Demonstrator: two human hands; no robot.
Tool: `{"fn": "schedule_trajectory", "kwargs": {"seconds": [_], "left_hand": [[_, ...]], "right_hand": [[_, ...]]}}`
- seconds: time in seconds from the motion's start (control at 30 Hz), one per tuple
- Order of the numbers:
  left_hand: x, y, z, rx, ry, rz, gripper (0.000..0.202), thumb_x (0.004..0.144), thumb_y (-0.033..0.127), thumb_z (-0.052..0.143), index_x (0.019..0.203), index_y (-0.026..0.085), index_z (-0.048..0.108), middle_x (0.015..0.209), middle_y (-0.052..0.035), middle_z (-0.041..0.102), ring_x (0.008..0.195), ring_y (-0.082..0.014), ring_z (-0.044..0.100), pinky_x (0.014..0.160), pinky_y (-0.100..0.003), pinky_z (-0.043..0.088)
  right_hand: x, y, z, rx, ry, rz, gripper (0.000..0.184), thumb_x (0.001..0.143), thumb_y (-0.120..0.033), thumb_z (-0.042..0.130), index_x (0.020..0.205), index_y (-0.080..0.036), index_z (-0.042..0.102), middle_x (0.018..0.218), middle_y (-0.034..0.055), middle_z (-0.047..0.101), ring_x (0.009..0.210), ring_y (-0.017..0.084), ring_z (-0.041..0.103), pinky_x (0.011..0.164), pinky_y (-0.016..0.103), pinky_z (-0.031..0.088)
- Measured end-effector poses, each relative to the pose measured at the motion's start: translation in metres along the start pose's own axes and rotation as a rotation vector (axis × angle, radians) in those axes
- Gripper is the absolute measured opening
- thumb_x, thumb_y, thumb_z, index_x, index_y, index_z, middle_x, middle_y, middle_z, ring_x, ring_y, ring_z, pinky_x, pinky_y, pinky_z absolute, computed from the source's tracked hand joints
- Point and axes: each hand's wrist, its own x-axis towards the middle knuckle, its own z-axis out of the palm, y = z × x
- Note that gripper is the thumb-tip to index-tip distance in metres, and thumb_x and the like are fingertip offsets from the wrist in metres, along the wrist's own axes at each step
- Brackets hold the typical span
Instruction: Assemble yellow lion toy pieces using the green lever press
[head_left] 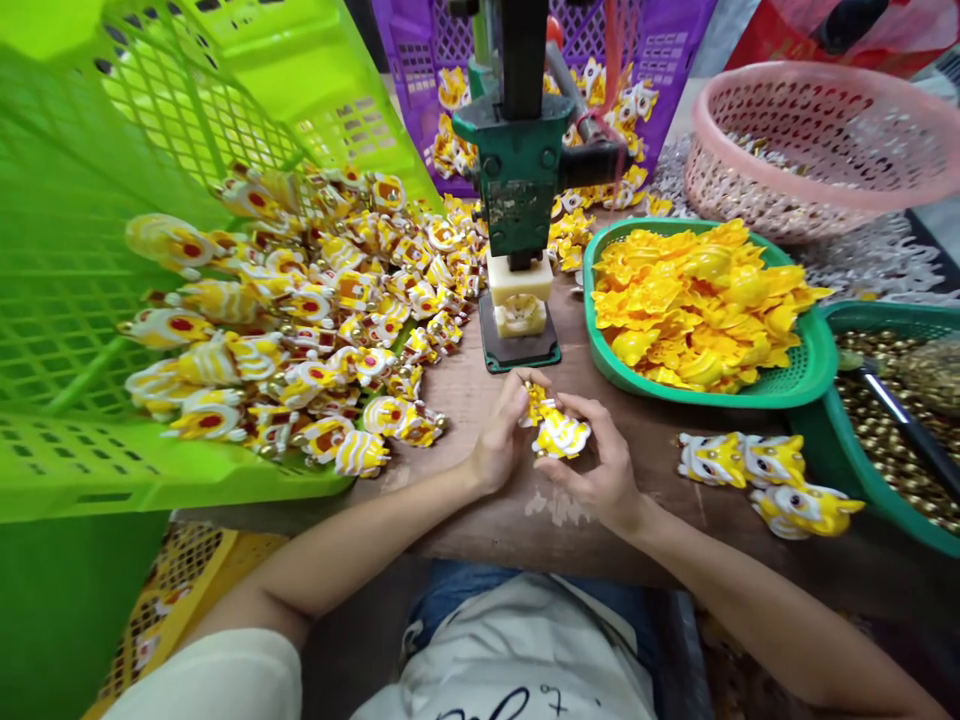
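Observation:
Just in front of the press, both hands meet around a small yellow-and-white plastic figurine (562, 434) with striped markings. My right hand (600, 460) grips its white-striped part between thumb and fingers. A smaller yellow piece (535, 402) at the figurine's upper left is pinched by my left hand (501, 430); whether the two pieces are joined, I cannot tell. Behind the hands stands a green hand press (517, 190) with a cream block mould (521, 300) on its base. Right of my right hand, several yellow-and-white animal heads (772, 475) lie on the table.
A tipped lime-green crate (247, 490) at left spills many figurines (300, 320) onto the wooden table (465, 520). At right are a green basket (712, 398) of yellow parts, a green bin (862, 440) of gold beads and a pink basket (780, 190). Behind stands a purple crate (412, 90).

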Motion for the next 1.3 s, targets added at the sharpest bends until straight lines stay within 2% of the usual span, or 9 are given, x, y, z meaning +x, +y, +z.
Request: {"fn": "schedule_trajectory", "kwargs": {"seconds": [0.1,0.23,0.33,0.47,0.73,0.9,1.13,1.2,1.3], "left_hand": [[-0.002,-0.003,-0.003,0.06,-0.036,0.01,0.037,0.088,0.052,0.059,0.106,0.02,0.053,0.094,-0.0023,0.053,0.078,-0.0143,0.053,0.071,-0.025,0.046],[-0.003,-0.001,-0.003,0.094,-0.041,0.019,0.04,0.086,0.055,0.06,0.104,0.02,0.054,0.094,-0.0031,0.054,0.077,-0.0146,0.053,0.071,-0.026,0.045],[-0.003,0.001,-0.001,0.093,-0.058,0.013,0.042,0.084,0.056,0.061,0.104,0.019,0.054,0.09,-0.0026,0.054,0.075,-0.015,0.053,0.068,-0.026,0.045],[-0.002,-0.001,-0.002,0.093,-0.017,0.042,0.04,0.086,0.055,0.058,0.104,0.019,0.056,0.091,-0.0031,0.056,0.077,-0.0151,0.055,0.07,-0.026,0.046],[-0.003,-0.004,-0.007,0.132,-0.05,0.027,0.043,0.084,0.056,0.059,0.106,0.018,0.056,0.096,-0.0047,0.055,0.08,-0.0159,0.053,0.073,-0.026,0.044],[-0.003,-0.005,-0.003,0.116,-0.074,-0.02,0.04,0.086,0.058,0.059,0.1,0.02,0.053,0.088,-0.002,0.053,0.073,-0.0143,0.05,0.068,-0.026,0.043],[-0.008,-0.006,0.008,0.157,-0.032,0.075,0.04,0.087,0.06,0.059,0.089,0.021,0.05,0.091,-0.0018,0.052,0.087,-0.016,0.051,0.085,-0.03,0.045],[-0.007,-0.005,0.007,0.186,-0.027,0.046,0.042,0.086,0.061,0.06,0.09,0.021,0.049,0.09,-0.0016,0.052,0.084,-0.0158,0.052,0.081,-0.03,0.045],[-0.002,-0.003,0.003,0.169,0.004,-0.075,0.044,0.084,0.063,0.061,0.094,0.022,0.049,0.084,0.0005,0.052,0.075,-0.0143,0.052,0.07,-0.027,0.045]], "right_hand": [[0.001,-0.001,-0.001,-0.054,-0.015,-0.064,0.056,0.083,-0.044,0.074,0.13,-0.023,0.054,0.108,0.0092,0.065,0.093,0.023,0.062,0.081,0.037,0.054],[0.002,-0.001,-0.002,-0.097,-0.031,-0.037,0.054,0.084,-0.045,0.072,0.129,-0.022,0.054,0.105,0.01,0.066,0.091,0.024,0.064,0.08,0.039,0.055],[0.0,-0.003,-0.002,-0.108,-0.043,-0.025,0.056,0.084,-0.047,0.07,0.131,-0.021,0.051,0.111,0.0107,0.066,0.096,0.024,0.066,0.083,0.039,0.056],[-0.001,-0.005,-0.001,-0.095,-0.021,-0.051,0.06,0.085,-0.043,0.071,0.135,-0.022,0.047,0.119,0.0118,0.064,0.102,0.024,0.064,0.088,0.038,0.055],[0.003,-0.005,-0.004,-0.094,-0.033,-0.117,0.054,0.085,-0.039,0.072,0.132,-0.022,0.053,0.103,0.0096,0.066,0.087,0.022,0.062,0.075,0.038,0.056],[0.001,-0.006,0.0,-0.077,-0.002,-0.117,0.047,0.084,-0.038,0.073,0.124,-0.021,0.058,0.096,0.0094,0.069,0.082,0.023,0.063,0.07,0.038,0.056],[-0.006,-0.007,0.004,-0.036,0.017,-0.09,0.044,0.081,-0.033,0.073,0.121,-0.023,0.058,0.098,0.0102,0.07,0.088,0.026,0.066,0.078,0.042,0.057],[-0.005,-0.004,0.006,-0.074,-0.003,-0.078,0.043,0.082,-0.034,0.072,0.122,-0.022,0.057,0.1,0.0108,0.069,0.09,0.026,0.067,0.078,0.042,0.058],[-0.002,0.001,0.009,-0.176,-0.016,-0.072,0.046,0.086,-0.039,0.067,0.127,-0.02,0.055,0.1,0.0119,0.069,0.088,0.026,0.067,0.075,0.04,0.058]]}}
